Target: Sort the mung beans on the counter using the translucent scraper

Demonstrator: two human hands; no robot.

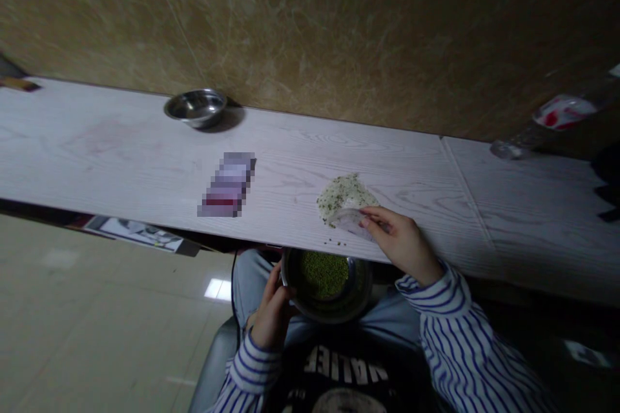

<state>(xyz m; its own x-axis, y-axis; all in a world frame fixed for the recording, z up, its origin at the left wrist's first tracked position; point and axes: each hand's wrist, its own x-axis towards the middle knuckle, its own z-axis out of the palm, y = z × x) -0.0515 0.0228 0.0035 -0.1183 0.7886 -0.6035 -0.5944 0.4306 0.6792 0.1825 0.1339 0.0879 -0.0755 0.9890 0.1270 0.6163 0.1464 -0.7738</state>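
Note:
My left hand (274, 310) grips the left rim of a metal bowl (361, 297), which sits low against the counter's front edge, over my lap. Green beans (323, 274), probably mung beans, lie inside it. Between the thumb and fingers of my right hand (404, 239) is a clear round plastic lid (353, 222), tilted at the near side of a pile. That pile (341, 197) mixes white grains like rice with green beans, spread thinly on the counter. A few loose beans (334, 242) lie between the pile and the counter's edge.
A second metal bowl (196, 108) stands by the wall at the back left. A phone-like object (227, 185), blurred out, lies left of the pile. Far right is a clear plastic bottle (557, 116). Under the pale wooden counter (121, 161), a drawer-like ledge (140, 232) juts out.

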